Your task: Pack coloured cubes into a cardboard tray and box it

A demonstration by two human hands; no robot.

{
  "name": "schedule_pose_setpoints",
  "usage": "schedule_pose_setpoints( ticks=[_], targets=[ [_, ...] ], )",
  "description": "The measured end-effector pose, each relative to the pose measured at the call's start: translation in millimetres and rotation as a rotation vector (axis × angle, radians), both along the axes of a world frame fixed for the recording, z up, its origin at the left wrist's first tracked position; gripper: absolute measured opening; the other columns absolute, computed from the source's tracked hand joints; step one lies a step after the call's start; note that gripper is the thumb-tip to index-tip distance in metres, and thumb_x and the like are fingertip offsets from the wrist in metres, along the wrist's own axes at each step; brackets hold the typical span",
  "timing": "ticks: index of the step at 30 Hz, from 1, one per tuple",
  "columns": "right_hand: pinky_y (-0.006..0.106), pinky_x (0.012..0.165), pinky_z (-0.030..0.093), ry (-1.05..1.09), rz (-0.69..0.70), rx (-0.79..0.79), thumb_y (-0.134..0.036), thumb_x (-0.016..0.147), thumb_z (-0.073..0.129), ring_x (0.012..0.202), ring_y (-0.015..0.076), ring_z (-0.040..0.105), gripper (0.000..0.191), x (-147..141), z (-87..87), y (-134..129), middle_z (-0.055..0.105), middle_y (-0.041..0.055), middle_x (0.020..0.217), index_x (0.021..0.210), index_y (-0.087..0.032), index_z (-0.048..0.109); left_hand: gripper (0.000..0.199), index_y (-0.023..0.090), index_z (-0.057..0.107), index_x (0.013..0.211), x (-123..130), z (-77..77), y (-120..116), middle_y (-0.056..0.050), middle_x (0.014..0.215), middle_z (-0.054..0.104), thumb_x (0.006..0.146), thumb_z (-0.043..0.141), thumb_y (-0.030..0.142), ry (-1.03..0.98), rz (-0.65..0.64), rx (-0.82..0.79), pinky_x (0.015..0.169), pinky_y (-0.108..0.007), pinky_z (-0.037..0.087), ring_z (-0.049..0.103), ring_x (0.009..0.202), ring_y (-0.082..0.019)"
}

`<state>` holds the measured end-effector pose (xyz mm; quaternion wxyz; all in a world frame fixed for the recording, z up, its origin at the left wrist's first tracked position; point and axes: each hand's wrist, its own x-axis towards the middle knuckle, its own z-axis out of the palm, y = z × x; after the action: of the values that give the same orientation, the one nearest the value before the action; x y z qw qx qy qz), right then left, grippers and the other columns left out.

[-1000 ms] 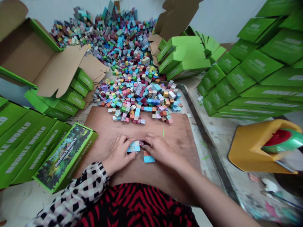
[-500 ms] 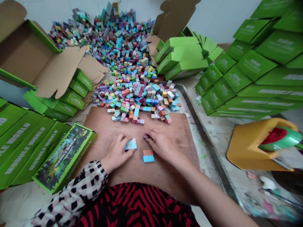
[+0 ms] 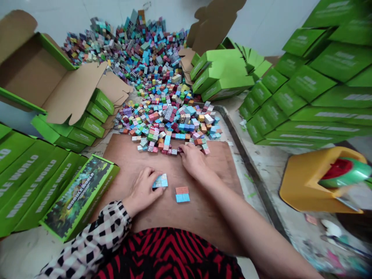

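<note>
My left hand point(image 3: 143, 190) rests on the brown board point(image 3: 122, 155), thumb and fingers closed around a small group of light-blue patterned blocks point(image 3: 161, 181). My right hand point(image 3: 193, 159) is at the near edge of the block pile point(image 3: 162, 112), its fingers pinched on a small dark red block point(image 3: 180, 150) that is mostly hidden and close to other blocks. Between the hands, nearer to me, a pair of joined-looking blocks, one orange-brown point(image 3: 181, 190) and one light blue point(image 3: 182, 198), lies flat on the board.
Green printed boxes point(image 3: 78, 197) stand in rows at the left, below an open carton point(image 3: 37, 73). More green boxes point(image 3: 305, 93) are stacked at the right, others point(image 3: 223, 73) behind the pile. A yellow container point(image 3: 302, 182) with a green and red object stands at the right.
My right hand has moved forward with the dark red block, from the middle of the board to the edge of the pile. My left hand stays on its light-blue blocks.
</note>
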<state>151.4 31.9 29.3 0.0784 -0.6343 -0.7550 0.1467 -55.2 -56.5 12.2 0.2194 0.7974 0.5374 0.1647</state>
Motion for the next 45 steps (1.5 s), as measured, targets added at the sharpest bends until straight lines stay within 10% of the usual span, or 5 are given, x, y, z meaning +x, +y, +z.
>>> schedule_pose_setpoints(
  ticks=[15,25,35,45],
  targets=[
    [0.037,0.086,0.043,0.020,0.017,-0.022,-0.030,0.084,0.060,0.107,0.0290,0.053,0.049,5.2,5.7,-22.5,0.052,0.0174,0.118,0.129,-0.013,0.049,0.035,0.021,0.062,0.117,3.9,14.5,17.9,-0.009,0.108,0.056,0.092,0.045,0.039,0.076,-0.028,0.113,0.085,-0.040,0.044,0.052,0.098,-0.024],
    [0.031,0.081,0.042,-0.020,0.165,-0.114,-0.022,0.091,0.052,0.095,0.0222,0.056,0.016,3.6,5.8,-26.4,0.060,0.0112,0.100,0.097,-0.015,0.065,0.043,0.021,0.053,0.133,34.6,26.4,66.4,-0.005,0.141,0.051,0.093,0.040,0.026,0.355,-0.280,0.155,0.083,-0.047,0.038,0.050,0.099,-0.029],
    [0.028,0.074,0.040,0.148,0.545,-0.079,-0.013,0.087,0.055,0.084,0.0182,0.056,0.011,9.4,0.0,-46.7,0.063,0.0067,0.088,0.087,-0.016,0.065,0.041,0.016,0.056,0.126,-8.0,29.5,30.4,-0.013,0.125,0.057,0.091,0.049,0.036,0.102,-0.185,0.140,0.095,-0.043,0.043,0.051,0.112,-0.026],
    [0.028,0.078,0.041,0.287,0.478,-0.279,-0.013,0.079,0.061,0.093,0.0184,0.056,0.033,8.3,16.0,-53.0,0.055,0.0068,0.106,0.111,-0.019,0.061,0.041,0.017,0.053,0.126,-11.3,13.4,4.8,-0.012,0.115,0.049,0.086,0.052,0.027,0.070,-0.118,-0.081,0.089,-0.042,0.049,0.054,0.104,-0.025]
  ],
)
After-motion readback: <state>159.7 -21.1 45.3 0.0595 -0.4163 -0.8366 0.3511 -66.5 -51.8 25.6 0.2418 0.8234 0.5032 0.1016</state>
